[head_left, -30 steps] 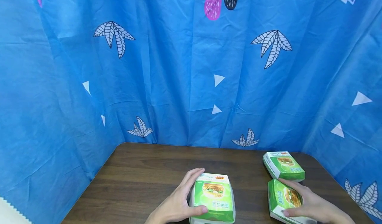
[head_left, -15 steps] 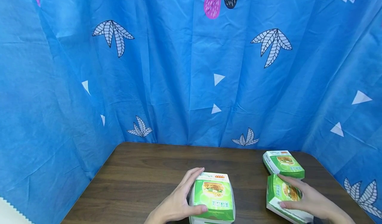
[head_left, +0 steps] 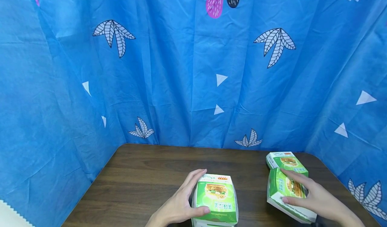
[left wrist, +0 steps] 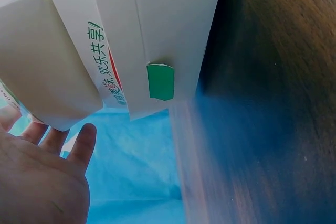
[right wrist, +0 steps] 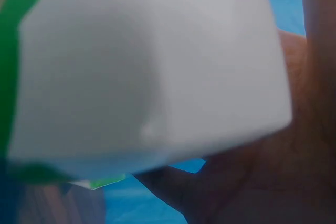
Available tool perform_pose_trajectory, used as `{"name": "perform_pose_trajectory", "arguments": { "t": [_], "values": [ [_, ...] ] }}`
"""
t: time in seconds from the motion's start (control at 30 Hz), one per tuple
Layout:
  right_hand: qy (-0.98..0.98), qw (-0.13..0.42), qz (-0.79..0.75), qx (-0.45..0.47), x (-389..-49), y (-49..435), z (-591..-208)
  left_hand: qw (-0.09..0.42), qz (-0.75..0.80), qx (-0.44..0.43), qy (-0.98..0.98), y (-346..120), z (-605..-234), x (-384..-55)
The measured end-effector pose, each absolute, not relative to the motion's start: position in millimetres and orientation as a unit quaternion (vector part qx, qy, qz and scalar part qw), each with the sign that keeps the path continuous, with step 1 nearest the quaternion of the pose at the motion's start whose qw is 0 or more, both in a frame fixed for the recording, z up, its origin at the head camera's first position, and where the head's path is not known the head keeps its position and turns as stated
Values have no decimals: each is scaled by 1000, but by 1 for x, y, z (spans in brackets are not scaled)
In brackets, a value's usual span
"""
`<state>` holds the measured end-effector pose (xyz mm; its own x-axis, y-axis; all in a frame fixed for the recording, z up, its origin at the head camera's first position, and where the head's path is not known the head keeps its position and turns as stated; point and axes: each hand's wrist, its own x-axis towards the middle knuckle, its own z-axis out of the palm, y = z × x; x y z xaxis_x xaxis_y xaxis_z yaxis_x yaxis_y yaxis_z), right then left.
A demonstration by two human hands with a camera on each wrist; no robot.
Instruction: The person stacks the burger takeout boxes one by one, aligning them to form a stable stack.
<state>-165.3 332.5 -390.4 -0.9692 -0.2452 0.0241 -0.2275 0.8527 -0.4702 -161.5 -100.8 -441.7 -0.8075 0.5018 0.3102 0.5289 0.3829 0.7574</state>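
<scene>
My left hand [head_left: 178, 203] grips the left side of a green and white burger box [head_left: 216, 200] near the front middle, thumb toward the near side. The left wrist view shows white carton walls [left wrist: 173, 30] in tiers, with a green tab [left wrist: 161, 82] on the tier nearest the table; fingers of the left hand [left wrist: 42, 177] lie against the upper tier. On the right, my right hand [head_left: 317, 196] holds another burger box [head_left: 279, 183], tilted and turned at an angle. Its blurred white underside [right wrist: 157, 66] fills much of the right wrist view.
Behind the right-hand box, a third burger box [head_left: 288, 161] lies at the table's back right, partly covered by it in the head view. The dark wooden table [head_left: 139, 173] ends at a blue patterned curtain [head_left: 175, 85] behind and at both sides.
My right hand has raised its burger box, moving it up the head view so it overlaps the back box more. The left hand and its box stay put.
</scene>
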Motion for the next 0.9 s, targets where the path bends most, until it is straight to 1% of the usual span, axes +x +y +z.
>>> {"name": "perform_pose_trajectory", "arguments": {
  "t": [0.17, 0.23, 0.43, 0.63, 0.9],
  "values": [
    [968, -10, -225, -115, -162, 328, -383, 47, -443, -331, -832, -101, -443, -163],
    [969, -24, -219, -112, -161, 326, -381, 46, -443, -331, -832, -101, -444, -163],
    [969, -63, -213, -111, -160, 321, -376, 14, -457, -309, -834, -100, -441, -162],
    [967, -92, -211, -112, -159, 313, -371, 4, -466, -307, -830, -100, -440, -161],
    [961, -138, -209, -118, -155, 300, -364, 26, -458, -325, -827, -100, -443, -162]
  ]
}}
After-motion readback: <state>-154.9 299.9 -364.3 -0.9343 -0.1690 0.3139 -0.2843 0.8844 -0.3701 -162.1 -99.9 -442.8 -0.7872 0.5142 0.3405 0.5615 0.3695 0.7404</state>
